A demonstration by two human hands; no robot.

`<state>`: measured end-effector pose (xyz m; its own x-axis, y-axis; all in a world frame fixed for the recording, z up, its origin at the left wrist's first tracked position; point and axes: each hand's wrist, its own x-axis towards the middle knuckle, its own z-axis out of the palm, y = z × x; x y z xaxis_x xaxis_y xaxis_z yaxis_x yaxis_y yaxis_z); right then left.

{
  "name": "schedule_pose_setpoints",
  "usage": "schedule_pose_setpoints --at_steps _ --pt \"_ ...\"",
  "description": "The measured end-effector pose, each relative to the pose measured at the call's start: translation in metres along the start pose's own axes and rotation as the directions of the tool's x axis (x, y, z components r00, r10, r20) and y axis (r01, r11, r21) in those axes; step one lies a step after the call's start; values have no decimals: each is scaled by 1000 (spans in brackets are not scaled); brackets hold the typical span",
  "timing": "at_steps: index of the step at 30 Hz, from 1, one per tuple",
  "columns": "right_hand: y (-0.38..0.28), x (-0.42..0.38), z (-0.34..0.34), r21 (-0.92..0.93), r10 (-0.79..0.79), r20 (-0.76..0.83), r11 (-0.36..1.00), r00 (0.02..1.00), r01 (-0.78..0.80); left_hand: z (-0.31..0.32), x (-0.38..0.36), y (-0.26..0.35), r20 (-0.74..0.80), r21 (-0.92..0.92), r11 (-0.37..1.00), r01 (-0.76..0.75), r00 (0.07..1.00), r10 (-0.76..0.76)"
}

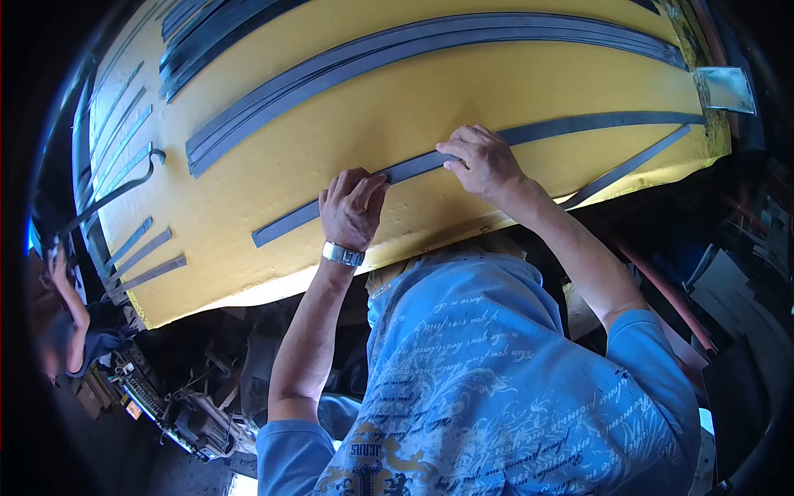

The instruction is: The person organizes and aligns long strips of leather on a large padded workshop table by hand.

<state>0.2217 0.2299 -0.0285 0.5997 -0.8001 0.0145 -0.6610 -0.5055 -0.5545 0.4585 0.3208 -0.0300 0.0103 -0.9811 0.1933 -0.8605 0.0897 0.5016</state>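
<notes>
A long, flat dark grey strip (418, 166) runs slantwise over the yellow tabletop (372, 107). My left hand (354, 208), with a metal-banded watch (342, 255) at its wrist, pinches the strip left of its middle. Farther right along the same strip, my right hand (482, 161) has its thumb and fingers closed on the edge. The strip's left end lies beyond my left hand, and its other end reaches the table's right side. A narrower strip (633, 163) slants away from that end toward the near edge.
Beyond my hands lies a bundle of long grey strips (438, 35). More dark strips (203, 45) are stacked at the far left. Several short strips (145, 256) and a hooked bar (124, 192) lie left. A shiny packet (726, 89) sits at the right edge. A person (70, 306) is at far left.
</notes>
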Motion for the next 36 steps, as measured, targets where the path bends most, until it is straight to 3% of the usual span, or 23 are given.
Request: schedule_pose_setpoints --at_steps 5,11,13,16,19,21,23,24,26,27,29,31,33,36 --pt "-5 1 -2 -57 -44 -24 997 999 43 1 0 4 -13 32 999 -13 1000 14" --pt "-7 2 -2 -66 -11 8 998 1000 11 10 1 -3 12 -168 984 -60 998 63" --pt "-7 3 -1 -69 -4 13 998 1000 5 1 5 8 116 -30 987 -159 980 162" --pt "-6 2 2 -74 0 9 997 1000 0 11 16 26 154 -70 970 -234 958 242" --pt "-7 3 3 -73 11 17 997 1000 -9 31 24 45 88 -196 967 -160 980 180" --pt "-7 -1 -4 -70 27 31 997 999 -25 40 27 44 47 -163 974 -154 985 164" --pt "-9 -12 -19 117 113 -32 987 993 -109 44 27 41 33 -163 977 -138 989 145" --pt "-8 -15 -33 118 110 -34 987 993 -105 45 28 42 31 -160 977 -139 989 146" --pt "-2 -22 -63 211 399 239 868 885 -449 47 27 43 -4 -174 976 -132 991 134" --pt "5 -26 -67 215 400 238 867 885 -450 48 28 44 -2 -172 976 -134 991 136" --pt "21 -29 -74 329 279 134 893 951 -308 50 30 49 27 -213 975 -61 997 68" --pt "33 -27 -69 296 265 104 912 959 -284 52 32 52 48 -245 969 6 999 6" --pt "44 -25 -58 125 94 -57 988 994 -86 53 33 52 72 -273 959 80 995 -63" --pt "54 -22 -51 17 18 -71 1000 997 -17 52 32 51 66 -256 966 46 997 -30"
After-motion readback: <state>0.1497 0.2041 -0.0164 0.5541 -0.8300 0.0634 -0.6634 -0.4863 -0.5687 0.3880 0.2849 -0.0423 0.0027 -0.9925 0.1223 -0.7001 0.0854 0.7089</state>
